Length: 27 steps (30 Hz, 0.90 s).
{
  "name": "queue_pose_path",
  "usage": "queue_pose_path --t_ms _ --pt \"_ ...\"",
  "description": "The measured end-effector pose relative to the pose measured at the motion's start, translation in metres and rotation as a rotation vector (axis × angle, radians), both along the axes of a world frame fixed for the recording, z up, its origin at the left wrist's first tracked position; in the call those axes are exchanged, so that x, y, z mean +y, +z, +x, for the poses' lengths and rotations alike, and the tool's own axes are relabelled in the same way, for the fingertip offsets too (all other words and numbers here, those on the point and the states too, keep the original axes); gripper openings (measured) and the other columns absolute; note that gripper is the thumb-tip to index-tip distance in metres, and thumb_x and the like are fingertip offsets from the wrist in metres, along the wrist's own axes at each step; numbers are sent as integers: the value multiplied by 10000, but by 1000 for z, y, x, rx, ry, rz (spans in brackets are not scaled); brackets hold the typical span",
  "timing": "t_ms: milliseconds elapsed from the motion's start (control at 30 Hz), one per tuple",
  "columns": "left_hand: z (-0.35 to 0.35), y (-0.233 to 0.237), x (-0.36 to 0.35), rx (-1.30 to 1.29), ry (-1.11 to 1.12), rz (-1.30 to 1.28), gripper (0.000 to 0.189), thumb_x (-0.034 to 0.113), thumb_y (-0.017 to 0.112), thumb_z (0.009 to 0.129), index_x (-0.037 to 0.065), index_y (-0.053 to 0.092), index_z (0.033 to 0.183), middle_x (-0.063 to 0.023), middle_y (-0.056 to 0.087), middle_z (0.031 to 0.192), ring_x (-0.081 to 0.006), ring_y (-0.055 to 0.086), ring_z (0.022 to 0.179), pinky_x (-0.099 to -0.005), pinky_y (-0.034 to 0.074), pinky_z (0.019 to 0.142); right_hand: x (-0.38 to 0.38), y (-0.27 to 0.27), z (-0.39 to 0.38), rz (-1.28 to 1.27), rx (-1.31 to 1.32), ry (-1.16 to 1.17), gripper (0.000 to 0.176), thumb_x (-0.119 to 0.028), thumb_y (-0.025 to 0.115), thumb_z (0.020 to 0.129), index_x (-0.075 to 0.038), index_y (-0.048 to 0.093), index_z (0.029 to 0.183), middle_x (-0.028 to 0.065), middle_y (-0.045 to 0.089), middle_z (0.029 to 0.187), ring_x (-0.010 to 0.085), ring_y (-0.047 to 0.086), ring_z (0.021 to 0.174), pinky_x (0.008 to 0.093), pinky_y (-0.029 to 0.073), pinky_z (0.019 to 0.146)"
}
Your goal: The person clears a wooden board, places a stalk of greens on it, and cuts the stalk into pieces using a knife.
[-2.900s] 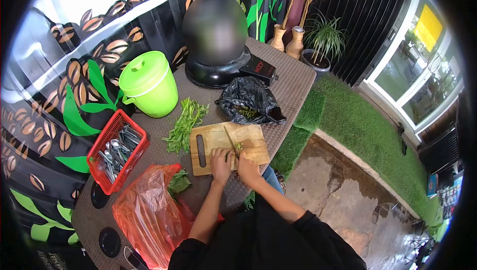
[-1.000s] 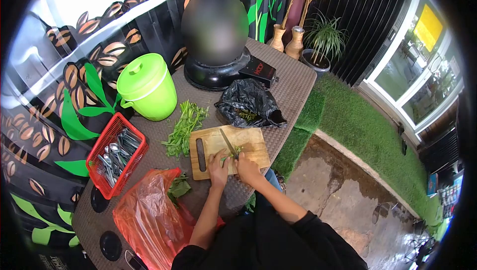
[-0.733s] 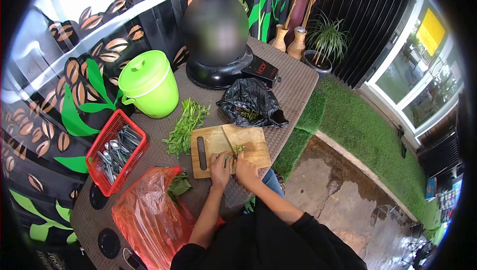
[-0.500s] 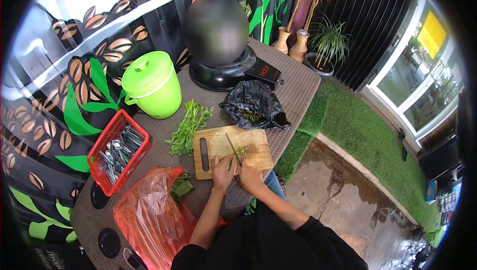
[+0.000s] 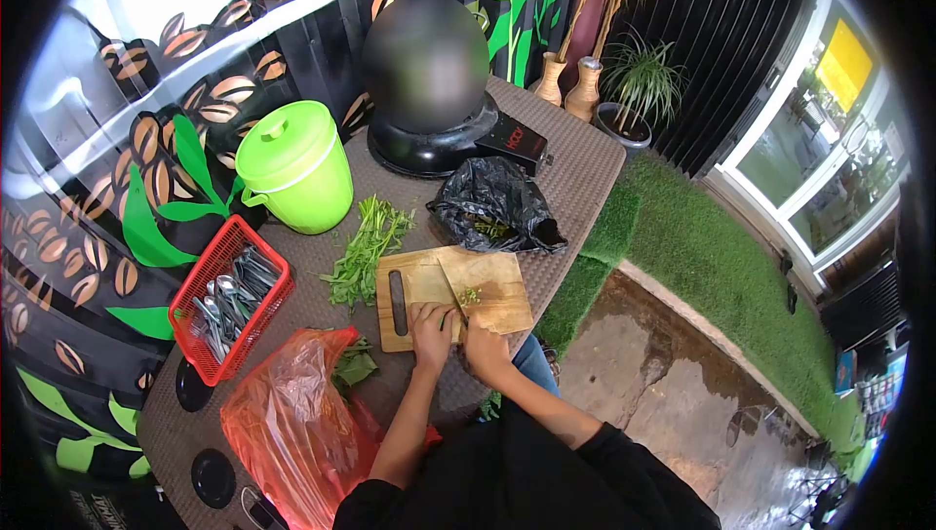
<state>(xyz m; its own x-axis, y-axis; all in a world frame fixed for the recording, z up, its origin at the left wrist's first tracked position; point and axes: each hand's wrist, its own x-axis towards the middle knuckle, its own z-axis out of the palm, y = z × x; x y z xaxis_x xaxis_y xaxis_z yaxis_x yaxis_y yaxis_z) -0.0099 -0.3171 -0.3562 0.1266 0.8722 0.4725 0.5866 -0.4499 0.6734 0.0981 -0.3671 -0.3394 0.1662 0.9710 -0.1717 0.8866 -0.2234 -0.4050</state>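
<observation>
My right hand (image 5: 486, 351) is closed around the handle of a knife (image 5: 449, 279), whose blade slants up and left across the wooden cutting board (image 5: 507, 311). To its left, my left hand (image 5: 431, 335) rests on the board with fingers curled over a thin green stem (image 5: 446, 319), mostly covered by them. Small chopped green bits (image 5: 470, 295) lie just right of the blade. Beyond the board's upper left corner is a pile of leafy greens (image 5: 369, 252). A black plastic bag (image 5: 492, 203) stands open behind the board, with some greens inside.
A red basket (image 5: 229, 301) of spoons and forks sits at the left, near a lime-green lidded bucket (image 5: 297, 174). A red plastic bag (image 5: 297, 413) with leaves lies nearest me. At the back is a black appliance base (image 5: 434, 145). The table's right edge (image 5: 585, 223) drops to artificial grass.
My left hand has shifted slightly left, away from the knife, and its fingers look more spread. The right hand and knife have barely moved.
</observation>
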Motion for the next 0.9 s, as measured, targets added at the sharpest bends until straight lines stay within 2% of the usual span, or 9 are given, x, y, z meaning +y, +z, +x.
queue_pose_path --t_ms 133,200,267,333,500,633,700,733,900 --pt "1 -7 0 33 -4 70 94 107 697 749 50 698 825 -55 624 847 -240 522 878 -372 391 826 14 7 11 41 -16 70 212 -166 447 881 -7 411 1015 241 648 765 379 666 733 455 543 631" --pt "1 -5 -1 62 -1 94 96 118 695 746 59 699 820 -48 626 844 -233 525 885 -379 383 835 14 7 12 129 0 39 308 -299 446 929 -7 435 1027 218 636 678 400 647 639 483 524 567" --pt "1 -1 -2 40 1 77 94 115 696 743 57 697 817 -51 626 839 -235 526 884 -378 384 834 3 -19 6 134 -38 10 315 -299 448 929 -3 433 1036 221 636 683 400 647 648 479 525 579" --pt "3 -1 0 13 4 58 92 111 696 741 55 695 814 -54 625 834 -236 528 883 -378 385 834 1 -15 3 137 -81 -18 322 -299 449 929 1 430 1044 223 637 689 400 648 658 475 526 590" --pt "2 -5 3 -59 33 -66 83 100 696 740 54 691 809 -63 623 821 -255 524 870 -376 389 836 17 13 10 12 49 29 325 -254 453 918 25 412 1079 252 639 759 403 649 746 497 514 683" --pt "-1 -6 5 -77 46 -85 83 101 695 744 53 691 812 -65 623 829 -266 522 866 -379 390 836 3 12 7 3 56 14 310 -252 451 919 22 417 1060 243 641 749 405 649 730 496 515 668" --pt "0 -3 3 -5 44 -55 80 99 693 747 56 692 814 -64 624 844 -267 524 871 -377 388 841 -4 -2 -1 148 -66 58 283 -224 468 898 9 420 1053 275 636 787 393 661 709 459 541 589" --pt "1 -2 3 -6 42 -55 80 99 693 747 56 692 814 -64 624 844 -267 524 871 -377 388 841 0 -1 -4 72 -2 -7 272 -205 466 893 16 420 1045 275 636 788 400 659 746 472 539 640" --pt "1 1 0 3 5 -42 71 114 678 779 53 688 813 -56 621 859 -256 520 893 -376 378 851 18 11 9 40 31 44 222 -157 455 880 15 424 1015 258 641 768 391 662 717 458 543 615"
